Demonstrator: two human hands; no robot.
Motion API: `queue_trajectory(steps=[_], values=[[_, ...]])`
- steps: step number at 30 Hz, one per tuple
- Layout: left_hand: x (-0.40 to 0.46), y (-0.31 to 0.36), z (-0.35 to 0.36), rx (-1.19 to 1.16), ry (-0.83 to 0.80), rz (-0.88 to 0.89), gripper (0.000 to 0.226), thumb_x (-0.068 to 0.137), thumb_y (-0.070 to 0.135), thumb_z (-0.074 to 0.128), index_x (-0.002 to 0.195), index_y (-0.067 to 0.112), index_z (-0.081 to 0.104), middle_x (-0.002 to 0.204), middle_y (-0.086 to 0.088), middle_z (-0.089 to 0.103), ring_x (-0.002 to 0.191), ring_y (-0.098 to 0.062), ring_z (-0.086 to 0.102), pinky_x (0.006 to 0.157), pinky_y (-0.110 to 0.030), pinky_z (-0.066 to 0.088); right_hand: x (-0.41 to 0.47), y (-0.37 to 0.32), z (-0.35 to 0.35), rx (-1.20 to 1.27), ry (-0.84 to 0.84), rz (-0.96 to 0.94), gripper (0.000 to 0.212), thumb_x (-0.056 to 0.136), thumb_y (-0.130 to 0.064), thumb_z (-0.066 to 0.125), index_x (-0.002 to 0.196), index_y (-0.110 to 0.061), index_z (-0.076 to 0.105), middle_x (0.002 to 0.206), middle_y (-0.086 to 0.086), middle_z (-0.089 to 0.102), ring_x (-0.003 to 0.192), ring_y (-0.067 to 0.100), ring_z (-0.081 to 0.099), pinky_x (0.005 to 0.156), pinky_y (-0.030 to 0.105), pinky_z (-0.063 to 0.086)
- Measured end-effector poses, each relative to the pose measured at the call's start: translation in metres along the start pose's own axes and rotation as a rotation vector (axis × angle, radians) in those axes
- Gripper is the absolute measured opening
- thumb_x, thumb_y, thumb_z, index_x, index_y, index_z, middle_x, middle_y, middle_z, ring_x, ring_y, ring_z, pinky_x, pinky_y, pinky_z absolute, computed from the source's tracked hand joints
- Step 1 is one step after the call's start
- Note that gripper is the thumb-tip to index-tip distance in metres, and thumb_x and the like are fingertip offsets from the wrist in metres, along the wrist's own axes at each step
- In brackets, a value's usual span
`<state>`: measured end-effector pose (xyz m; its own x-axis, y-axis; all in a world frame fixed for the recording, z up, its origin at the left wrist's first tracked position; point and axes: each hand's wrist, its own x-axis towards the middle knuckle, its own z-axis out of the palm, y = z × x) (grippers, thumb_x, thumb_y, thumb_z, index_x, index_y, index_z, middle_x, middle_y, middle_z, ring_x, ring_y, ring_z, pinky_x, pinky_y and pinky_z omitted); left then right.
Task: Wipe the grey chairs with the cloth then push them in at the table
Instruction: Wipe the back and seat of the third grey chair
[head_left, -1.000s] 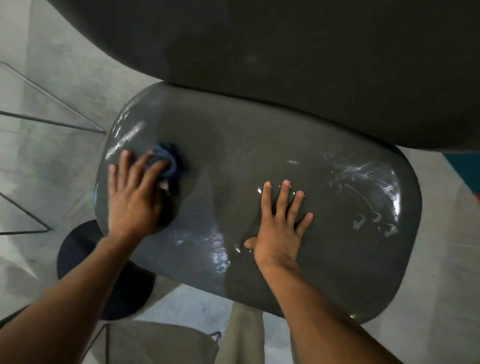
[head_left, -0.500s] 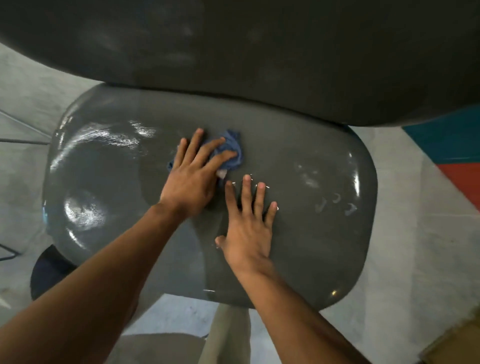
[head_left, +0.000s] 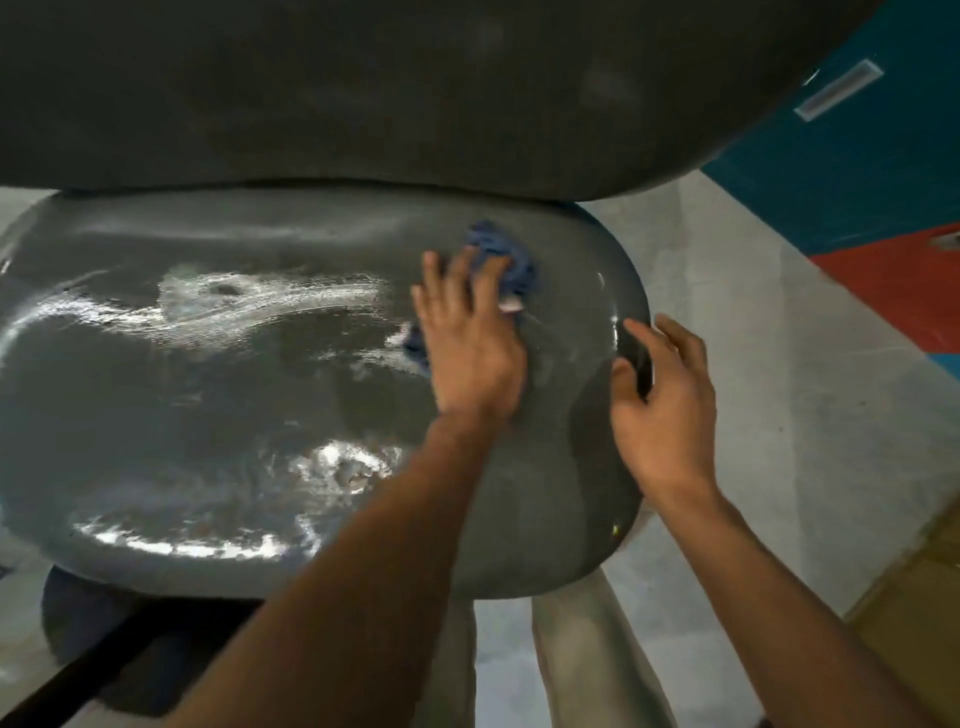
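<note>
Looking straight down on a grey chair seat (head_left: 218, 395), shiny with wet streaks. Left hand (head_left: 470, 345) is flat on a bunched blue cloth (head_left: 501, 262), pressing it onto the seat near its right end, fingers spread over it. Right hand (head_left: 662, 395) is at the seat's right edge, fingers loosely bent around the rim, can't tell if it actually grips. The backrest (head_left: 389, 88) fills the top. Pale floor (head_left: 789, 426) right of the seat, teal and red patches beyond.
</note>
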<state>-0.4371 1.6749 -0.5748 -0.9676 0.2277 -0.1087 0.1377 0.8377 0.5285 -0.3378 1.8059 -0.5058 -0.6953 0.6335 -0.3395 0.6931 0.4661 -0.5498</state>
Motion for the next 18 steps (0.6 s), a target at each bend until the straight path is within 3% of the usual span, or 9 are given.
queue_trajectory(steps=[4, 8, 10, 14, 16, 18], values=[[-0.077, 0.035, 0.015, -0.01, -0.168, 0.259, 0.053, 0.089, 0.015, 0.056, 0.142, 0.018, 0.055, 0.157, -0.01, 0.042, 0.156, -0.04, 0.017, 0.122, -0.062, 0.019, 0.009, 0.006, -0.004, 0.099, 0.044, 0.045, 0.04, 0.096, -0.005, 0.053, 0.134, -0.014, 0.063, 0.133, 0.009, 0.061, 0.119, 0.024, 0.061, 0.104, 0.043, 0.049], [-0.144, -0.046, -0.031, 0.224, -0.367, 0.497, 0.061, 0.086, 0.031, 0.069, 0.143, 0.03, 0.05, 0.162, -0.003, 0.04, 0.157, -0.039, 0.013, 0.125, -0.061, 0.015, 0.006, 0.004, -0.008, 0.082, -0.016, 0.095, 0.043, 0.096, -0.005, 0.054, 0.138, -0.014, 0.061, 0.135, 0.009, 0.059, 0.121, 0.025, 0.06, 0.106, 0.042, 0.048], [-0.145, -0.098, -0.063, 0.307, -0.336, 0.384, 0.056, 0.091, 0.037, 0.058, 0.145, 0.029, 0.045, 0.159, -0.01, 0.043, 0.156, -0.04, 0.012, 0.124, -0.063, 0.013, 0.004, 0.004, -0.007, 0.065, -0.038, 0.11, 0.045, 0.094, -0.006, 0.056, 0.139, -0.014, 0.06, 0.137, 0.008, 0.057, 0.121, 0.026, 0.061, 0.106, 0.041, 0.049], [-0.085, -0.118, -0.081, 0.241, -0.119, -0.248, 0.063, 0.091, 0.038, 0.036, 0.149, 0.016, 0.044, 0.161, -0.018, 0.035, 0.155, -0.045, 0.009, 0.123, -0.064, 0.012, 0.007, 0.008, -0.006, 0.049, -0.027, 0.138, 0.046, 0.094, -0.006, 0.055, 0.138, -0.016, 0.061, 0.135, 0.006, 0.059, 0.118, 0.023, 0.061, 0.102, 0.028, 0.044], [-0.051, -0.08, -0.054, 0.169, -0.024, -0.297, 0.059, 0.093, 0.032, 0.038, 0.147, 0.011, 0.048, 0.16, -0.02, 0.037, 0.152, -0.05, 0.016, 0.122, -0.063, 0.018, 0.008, 0.009, -0.006, 0.067, -0.021, 0.163, 0.045, 0.095, -0.005, 0.053, 0.138, -0.015, 0.062, 0.134, 0.006, 0.06, 0.118, 0.023, 0.061, 0.1, 0.022, 0.04], [-0.04, -0.032, -0.02, 0.087, -0.007, -0.151, 0.053, 0.093, 0.026, 0.043, 0.143, 0.01, 0.052, 0.156, -0.021, 0.041, 0.149, -0.052, 0.023, 0.12, -0.062, 0.024, 0.009, 0.009, -0.007, 0.076, -0.017, 0.166, 0.046, 0.094, -0.004, 0.052, 0.138, -0.014, 0.062, 0.133, 0.007, 0.061, 0.118, 0.024, 0.062, 0.102, 0.025, 0.041]])
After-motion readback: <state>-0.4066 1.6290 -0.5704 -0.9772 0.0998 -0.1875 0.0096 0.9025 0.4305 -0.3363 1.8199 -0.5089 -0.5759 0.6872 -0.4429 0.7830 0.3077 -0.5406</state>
